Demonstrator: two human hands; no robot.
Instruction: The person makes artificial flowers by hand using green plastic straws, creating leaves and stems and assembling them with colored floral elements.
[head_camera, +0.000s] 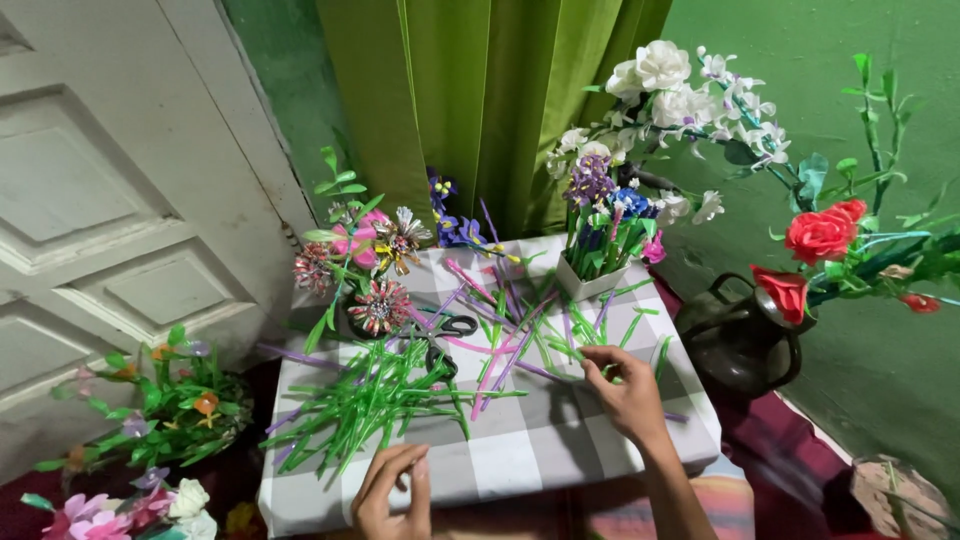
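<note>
Far left, by the white door (110, 200): a pot of green sprigs (175, 405), pale paper blooms (150, 505) below it.

Checked cloth over the low surface (540, 440). On it, left side, a heap of green strips (365, 400), thin and loose, fanned toward the near edge. They look very light, bendy rather than stiff, easy to crease or scatter. Best taken by pinching one near an end, between fingertip and thumb, I judge. Pink and purple strips (490, 365) lie mixed among them toward the middle. Scissors (445, 335) rest flat behind the heap. Foil-petal flowers (375, 250) stand at the back left.

Left hand (392, 495) at the near edge of the cloth, fingers curled inward, tips close together. Whether a strip sits between them cannot be told. It is just beside the heap's near end.

Right hand (625, 390) further in, palm down, fingers bent, fingertips touching green strips at the middle right. Grip not clear; it looks more like a loose pinch than a fist.

Behind it, a white box (590, 280) packed with stems. Right, off the cloth: dark jug (740, 340), red roses (820, 235), white blossoms (665, 85) against the green wall.
</note>
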